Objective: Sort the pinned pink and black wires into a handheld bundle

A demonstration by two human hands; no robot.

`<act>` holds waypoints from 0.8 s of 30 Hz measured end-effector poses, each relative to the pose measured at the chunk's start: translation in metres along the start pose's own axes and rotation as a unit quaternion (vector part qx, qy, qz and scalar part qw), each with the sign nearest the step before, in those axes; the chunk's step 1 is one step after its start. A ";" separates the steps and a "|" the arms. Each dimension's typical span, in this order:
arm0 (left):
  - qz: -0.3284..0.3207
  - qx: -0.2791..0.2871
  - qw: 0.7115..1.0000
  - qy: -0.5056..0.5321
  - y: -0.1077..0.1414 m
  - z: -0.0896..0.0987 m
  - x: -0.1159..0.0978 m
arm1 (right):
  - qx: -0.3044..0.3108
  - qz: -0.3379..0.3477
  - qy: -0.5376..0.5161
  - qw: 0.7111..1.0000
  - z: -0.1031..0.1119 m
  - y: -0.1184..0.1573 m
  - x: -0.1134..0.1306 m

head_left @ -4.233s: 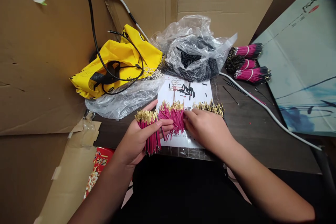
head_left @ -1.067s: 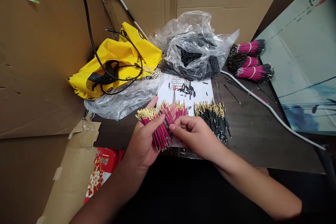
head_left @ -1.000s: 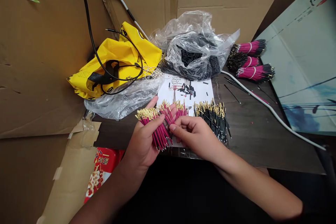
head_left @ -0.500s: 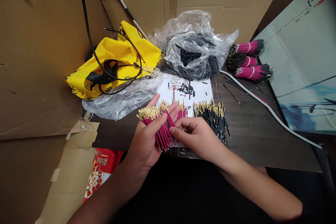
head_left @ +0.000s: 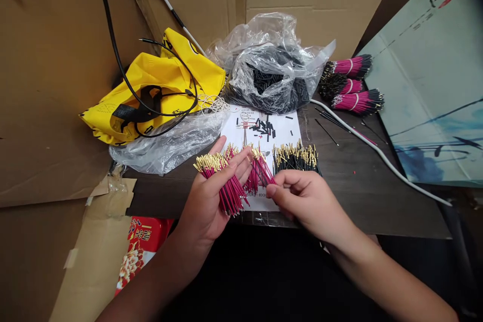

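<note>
My left hand [head_left: 206, 201] clenches a thick bundle of magenta, gold-tipped wires [head_left: 226, 188], while my right hand [head_left: 311, 204] pinches a smaller magenta tuft [head_left: 261, 171] between its fingertips, just beside the bundle. If my left grip slackens or the pins snag, wires could spill across the white printed sheet [head_left: 245, 133] and tangle with the black, gold-tipped wires [head_left: 296, 158] beyond, below a clear plastic bag of short black tubes [head_left: 313, 68].
</note>
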State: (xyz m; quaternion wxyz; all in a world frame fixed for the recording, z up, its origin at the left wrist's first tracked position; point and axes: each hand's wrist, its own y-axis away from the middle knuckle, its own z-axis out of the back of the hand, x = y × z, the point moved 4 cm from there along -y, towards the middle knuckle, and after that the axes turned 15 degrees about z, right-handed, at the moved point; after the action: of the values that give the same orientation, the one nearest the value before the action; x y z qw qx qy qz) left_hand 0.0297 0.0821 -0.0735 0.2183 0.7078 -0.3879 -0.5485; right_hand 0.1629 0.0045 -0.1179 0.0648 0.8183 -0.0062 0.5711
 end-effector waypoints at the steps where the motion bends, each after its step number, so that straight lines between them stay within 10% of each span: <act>1: 0.002 0.001 1.000 0.002 0.000 0.001 0.000 | -0.013 0.005 0.022 1.000 0.008 0.003 0.001; 9: -0.015 -0.038 0.999 -0.020 0.007 0.018 -0.013 | -0.060 0.010 0.420 0.905 0.076 0.015 -0.006; 24: -0.039 -0.072 0.996 -0.032 0.013 0.028 -0.023 | -0.071 -0.042 0.348 0.934 0.097 0.021 -0.017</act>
State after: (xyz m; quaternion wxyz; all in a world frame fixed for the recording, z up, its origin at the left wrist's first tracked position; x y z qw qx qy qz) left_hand -0.0028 0.0957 -0.0583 0.2348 0.6870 -0.3267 -0.6051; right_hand 0.2462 -0.0284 -0.1650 0.1444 0.5614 0.0103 0.8148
